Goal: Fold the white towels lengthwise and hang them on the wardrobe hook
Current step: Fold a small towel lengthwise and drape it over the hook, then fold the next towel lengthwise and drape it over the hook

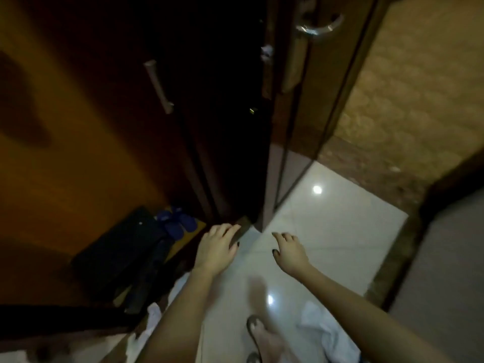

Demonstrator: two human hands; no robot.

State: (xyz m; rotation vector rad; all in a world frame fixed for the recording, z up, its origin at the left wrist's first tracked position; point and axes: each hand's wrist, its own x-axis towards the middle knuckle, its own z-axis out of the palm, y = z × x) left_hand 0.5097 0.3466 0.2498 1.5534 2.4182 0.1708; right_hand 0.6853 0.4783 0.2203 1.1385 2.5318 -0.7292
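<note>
Trouble begins with the biggest thing in view, the wardrobe (230, 100). Its inside is so dark that we cannot make out any hook, and in our judgement a towel hung by feel could miss and slide off. Next comes the glossy floor (327, 218) in front of the wardrobe. It throws back the lamp glare, and a sandalled foot (258, 334) stands right among loose cloth, so a step onto a towel could mean a slip or a dirty footprint on white fabric. The cloth itself is crumpled. If we lift it by a random bunch, the long edges will not meet and the lengthwise fold will come out skewed.

Neither hand holds a towel. One white towel (327, 334) lies heaped on the floor farther from the wardrobe than the hands, under the right forearm. A second towel (153, 318) lies by the wardrobe's front edge, under the left forearm and also behind the hands. Blue slippers (175, 222) sit on the wardrobe's bottom.

The left hand (217, 247) hangs palm down, empty, fingers loosely spread, with its fingertips at the wardrobe's lower corner — we cannot tell if they touch. The right hand (290, 251) hovers beside that corner, empty, fingers apart and slightly bent.
</note>
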